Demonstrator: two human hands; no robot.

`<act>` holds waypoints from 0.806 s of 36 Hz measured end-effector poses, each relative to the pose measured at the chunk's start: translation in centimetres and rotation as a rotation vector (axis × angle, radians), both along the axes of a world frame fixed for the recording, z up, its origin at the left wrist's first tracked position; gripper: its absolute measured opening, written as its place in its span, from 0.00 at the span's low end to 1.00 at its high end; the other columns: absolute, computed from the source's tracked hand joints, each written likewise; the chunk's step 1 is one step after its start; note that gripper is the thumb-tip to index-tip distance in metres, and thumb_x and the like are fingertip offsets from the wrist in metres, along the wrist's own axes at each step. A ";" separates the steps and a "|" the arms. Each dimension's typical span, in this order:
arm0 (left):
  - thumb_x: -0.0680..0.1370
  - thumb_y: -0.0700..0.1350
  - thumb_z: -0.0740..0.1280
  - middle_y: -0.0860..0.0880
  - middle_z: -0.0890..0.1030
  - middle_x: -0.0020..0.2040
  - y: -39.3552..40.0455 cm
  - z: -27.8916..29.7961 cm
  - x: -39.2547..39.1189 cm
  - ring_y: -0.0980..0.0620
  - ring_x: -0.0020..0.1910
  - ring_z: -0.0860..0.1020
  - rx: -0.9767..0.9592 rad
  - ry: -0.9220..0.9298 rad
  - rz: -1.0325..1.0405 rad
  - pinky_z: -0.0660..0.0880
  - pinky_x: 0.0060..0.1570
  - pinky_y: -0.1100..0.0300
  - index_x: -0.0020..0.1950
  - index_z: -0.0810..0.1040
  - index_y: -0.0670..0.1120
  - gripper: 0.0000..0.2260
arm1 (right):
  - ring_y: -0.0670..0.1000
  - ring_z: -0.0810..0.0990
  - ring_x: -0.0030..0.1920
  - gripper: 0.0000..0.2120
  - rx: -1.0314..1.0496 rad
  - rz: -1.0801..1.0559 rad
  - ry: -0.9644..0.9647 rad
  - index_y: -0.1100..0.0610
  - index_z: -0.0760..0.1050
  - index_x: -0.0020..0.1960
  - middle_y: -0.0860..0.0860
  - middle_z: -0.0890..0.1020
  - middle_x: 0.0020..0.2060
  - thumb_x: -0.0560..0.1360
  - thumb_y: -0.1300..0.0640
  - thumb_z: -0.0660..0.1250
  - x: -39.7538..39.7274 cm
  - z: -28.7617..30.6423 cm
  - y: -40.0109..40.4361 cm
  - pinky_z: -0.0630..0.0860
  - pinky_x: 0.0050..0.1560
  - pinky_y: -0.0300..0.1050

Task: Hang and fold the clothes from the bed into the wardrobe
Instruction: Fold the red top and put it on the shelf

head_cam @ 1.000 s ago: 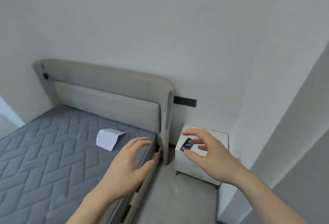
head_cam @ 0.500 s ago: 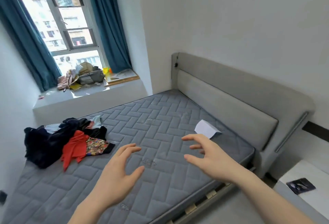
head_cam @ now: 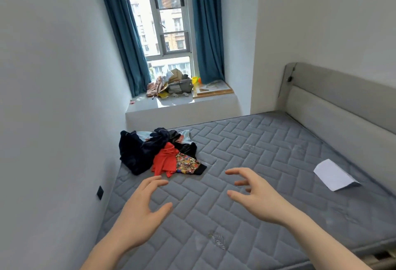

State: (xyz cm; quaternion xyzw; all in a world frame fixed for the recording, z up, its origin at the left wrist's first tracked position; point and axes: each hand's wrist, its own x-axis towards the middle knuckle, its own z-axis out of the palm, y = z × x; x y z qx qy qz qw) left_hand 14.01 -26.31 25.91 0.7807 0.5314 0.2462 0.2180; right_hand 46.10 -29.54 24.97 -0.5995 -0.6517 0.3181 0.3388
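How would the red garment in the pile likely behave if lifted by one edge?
The red garment lies crumpled in soft folds, so it would probably hang limp. It looks thin, likely light. The dark clothes overlap it, so they may drag along.

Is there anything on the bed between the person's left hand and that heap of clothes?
No. In the head view only bare quilted mattress separates the left hand from the heap of clothes; its fingertips fall just short of the red garment.
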 end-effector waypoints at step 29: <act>0.74 0.55 0.70 0.61 0.63 0.72 20.9 -12.0 -12.8 0.60 0.68 0.68 -0.310 0.038 0.347 0.66 0.70 0.60 0.74 0.64 0.58 0.30 | 0.42 0.77 0.61 0.22 -0.268 0.222 0.032 0.40 0.70 0.67 0.39 0.72 0.67 0.77 0.52 0.71 -11.7 -11.4 32.5 0.73 0.49 0.35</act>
